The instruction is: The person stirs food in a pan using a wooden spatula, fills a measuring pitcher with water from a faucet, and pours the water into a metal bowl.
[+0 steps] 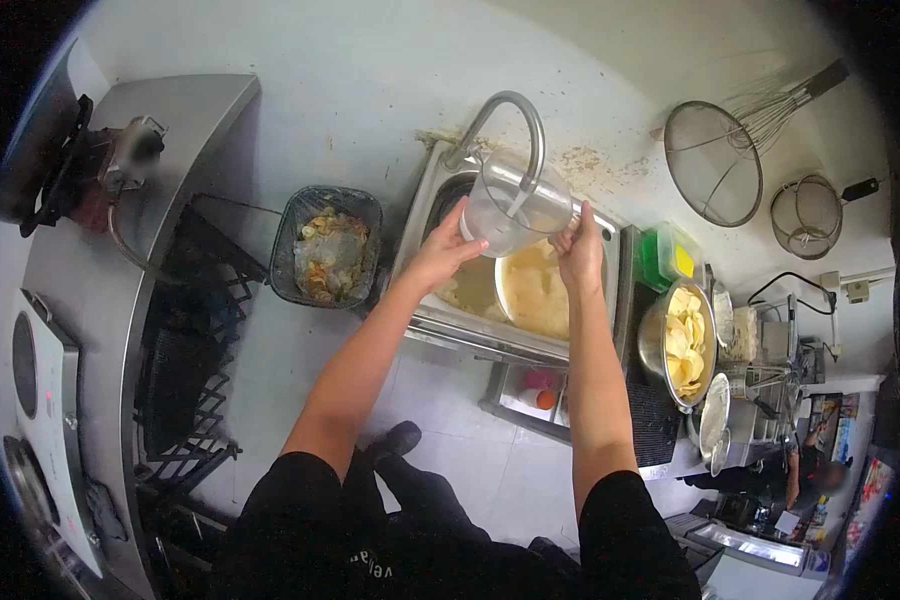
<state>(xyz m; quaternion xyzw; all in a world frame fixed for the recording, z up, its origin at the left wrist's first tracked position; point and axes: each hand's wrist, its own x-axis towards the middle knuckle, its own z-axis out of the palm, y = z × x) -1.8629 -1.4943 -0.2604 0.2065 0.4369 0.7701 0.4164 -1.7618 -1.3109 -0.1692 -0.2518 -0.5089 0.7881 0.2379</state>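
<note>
My left hand and my right hand hold a clear plastic container from both sides, tilted over the sink. The curved metal faucet ends at the container, and a pale streak that looks like running water shows inside it. Below, in the sink, a white-rimmed bowl holds cloudy yellowish liquid with foam or pale matter in it. My right fingers are curled at the container's edge; the left fingers press its near side.
Left of the sink stands a dark bin with food scraps. To the right are a metal bowl of pale yellow slices and a green box. Strainers and a whisk hang on the wall. Another person stands far right.
</note>
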